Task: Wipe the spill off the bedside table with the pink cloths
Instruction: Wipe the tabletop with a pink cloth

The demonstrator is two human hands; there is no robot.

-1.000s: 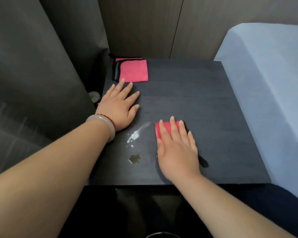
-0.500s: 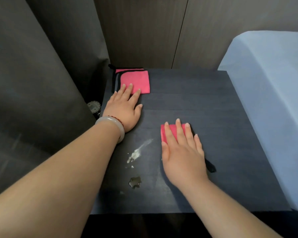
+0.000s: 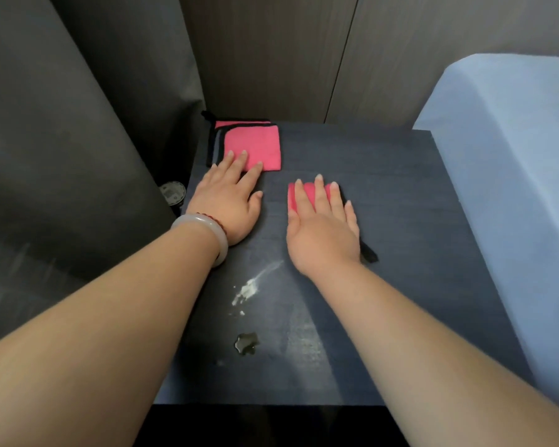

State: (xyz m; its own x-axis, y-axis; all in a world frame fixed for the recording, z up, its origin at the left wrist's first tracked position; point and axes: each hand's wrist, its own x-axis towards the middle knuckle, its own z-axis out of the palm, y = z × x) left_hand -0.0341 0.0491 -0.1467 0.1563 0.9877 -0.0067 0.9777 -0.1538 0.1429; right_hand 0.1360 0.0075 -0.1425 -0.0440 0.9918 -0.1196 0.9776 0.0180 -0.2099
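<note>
On the dark bedside table (image 3: 400,195) a white powdery smear (image 3: 252,285) and a small liquid puddle (image 3: 246,343) lie near the front left. My right hand (image 3: 323,227) presses flat on a folded pink cloth (image 3: 307,193), beyond the smear. A stack of pink cloths (image 3: 259,143) with black edging sits at the back left corner. My left hand (image 3: 229,201) lies flat with its fingertips resting on that stack's near edge.
A bed with a pale blue sheet (image 3: 504,175) borders the table's right side. A dark curtain (image 3: 78,140) hangs on the left, wood panels (image 3: 271,53) behind. A small round object (image 3: 173,192) sits in the gap left of the table.
My right hand slid the cloth away from me, past the smear toward the back. My left hand reached farther onto the stack of cloths.
</note>
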